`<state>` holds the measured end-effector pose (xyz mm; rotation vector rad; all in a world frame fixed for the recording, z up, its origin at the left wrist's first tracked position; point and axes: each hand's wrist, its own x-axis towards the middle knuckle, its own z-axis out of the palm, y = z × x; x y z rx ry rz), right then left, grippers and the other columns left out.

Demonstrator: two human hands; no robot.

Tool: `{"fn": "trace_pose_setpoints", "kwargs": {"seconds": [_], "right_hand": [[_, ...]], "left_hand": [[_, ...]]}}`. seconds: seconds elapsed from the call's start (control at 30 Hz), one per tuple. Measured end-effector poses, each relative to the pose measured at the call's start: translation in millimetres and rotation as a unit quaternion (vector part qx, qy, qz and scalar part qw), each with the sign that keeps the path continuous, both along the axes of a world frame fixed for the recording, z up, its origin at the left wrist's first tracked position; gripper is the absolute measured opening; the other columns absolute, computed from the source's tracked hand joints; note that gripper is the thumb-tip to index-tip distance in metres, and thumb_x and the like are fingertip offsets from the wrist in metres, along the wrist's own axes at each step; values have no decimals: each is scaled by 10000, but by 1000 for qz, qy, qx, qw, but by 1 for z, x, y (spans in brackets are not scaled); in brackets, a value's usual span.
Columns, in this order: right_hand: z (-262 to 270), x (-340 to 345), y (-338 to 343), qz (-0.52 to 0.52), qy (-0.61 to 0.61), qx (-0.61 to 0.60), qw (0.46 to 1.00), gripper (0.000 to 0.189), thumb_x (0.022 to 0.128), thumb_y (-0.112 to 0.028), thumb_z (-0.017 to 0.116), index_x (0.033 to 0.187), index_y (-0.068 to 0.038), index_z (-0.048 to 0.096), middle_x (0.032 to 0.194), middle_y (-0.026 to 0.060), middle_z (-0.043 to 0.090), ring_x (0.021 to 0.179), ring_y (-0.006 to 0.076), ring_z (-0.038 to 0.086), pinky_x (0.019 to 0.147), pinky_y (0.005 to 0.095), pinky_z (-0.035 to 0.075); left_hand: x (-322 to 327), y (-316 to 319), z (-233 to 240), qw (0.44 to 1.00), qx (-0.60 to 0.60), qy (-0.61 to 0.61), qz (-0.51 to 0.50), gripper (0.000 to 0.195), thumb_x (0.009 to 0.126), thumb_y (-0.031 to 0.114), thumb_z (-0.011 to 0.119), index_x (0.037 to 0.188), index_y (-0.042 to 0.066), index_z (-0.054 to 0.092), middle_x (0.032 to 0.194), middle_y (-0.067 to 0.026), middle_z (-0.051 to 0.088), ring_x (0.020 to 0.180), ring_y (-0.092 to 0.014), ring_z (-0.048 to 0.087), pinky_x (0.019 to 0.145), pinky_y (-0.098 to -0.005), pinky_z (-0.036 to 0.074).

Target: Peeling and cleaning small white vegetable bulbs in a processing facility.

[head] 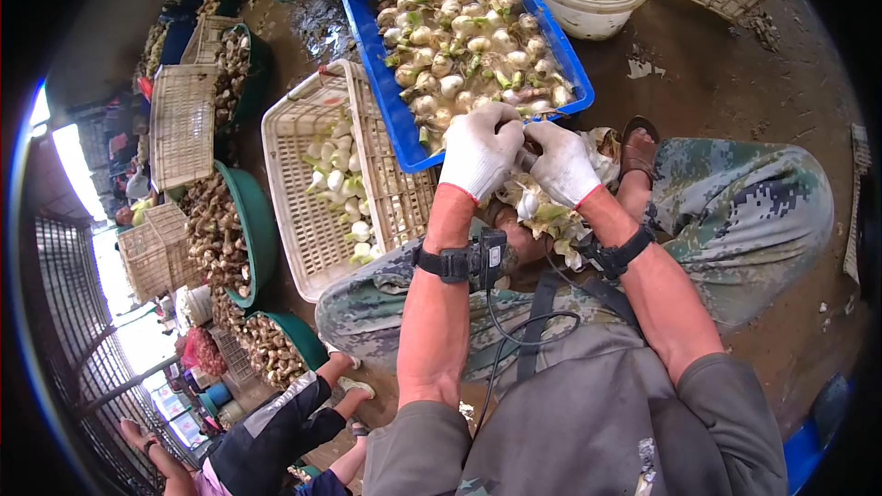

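My left hand [484, 148], in a white knit glove, is raised over the near edge of a blue plastic tub [577, 98]. Its fingers are curled, but what they hold is hidden. My right hand [565, 162], gloved alike, is close beside it with bent fingers; a small dark object shows between the hands, too covered to name. Whole garlic bulbs [452, 86] with green stem stubs lie in murky water in the tub. Below my hands, between the legs, lies a heap of garlic peelings [544, 210].
Left of the tub stands a white plastic crate [275, 151] holding peeled garlic. A white bucket [592, 17] with pale bulbs stands at the upper right. Green basins [258, 241] of garlic line the left. Another person's legs [344, 386] show at the lower left.
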<state>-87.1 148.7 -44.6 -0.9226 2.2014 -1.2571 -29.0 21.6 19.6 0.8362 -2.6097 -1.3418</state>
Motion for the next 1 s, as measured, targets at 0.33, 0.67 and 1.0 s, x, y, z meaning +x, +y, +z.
{"fn": "trace_pose_setpoints", "kwargs": {"seconds": [0.33, 0.67, 1.0], "right_hand": [[-20, -5, 0, -119, -293, -147, 937, 206, 973, -186, 603, 938, 7, 668, 819, 56, 638, 761, 116, 547, 691, 299, 465], [-13, -3, 8, -81, -308, -153, 936, 245, 977, -189, 591, 1049, 37, 656, 911, 93, 666, 825, 135, 573, 765, 311, 489], [7, 3, 12, 3, -239, -172, 956, 238, 955, -69, 543, 1158, 25, 625, 984, 89, 677, 916, 148, 593, 873, 308, 486]], "left_hand": [[36, 34, -37, 982, -166, 89, 11, 525, 744, 214, 806, 1172, -16, 607, 1061, -200, 648, 990, -340, 642, 873, -381, 520], [39, 27, -41, 990, -32, 97, 100, 431, 808, 206, 714, 1144, -46, 621, 1050, -173, 665, 914, -249, 654, 848, -342, 519], [36, 5, -61, 902, 357, 165, 177, 398, 1025, 393, 434, 1139, 44, 588, 985, -86, 657, 844, -175, 665, 697, -327, 568]]}}
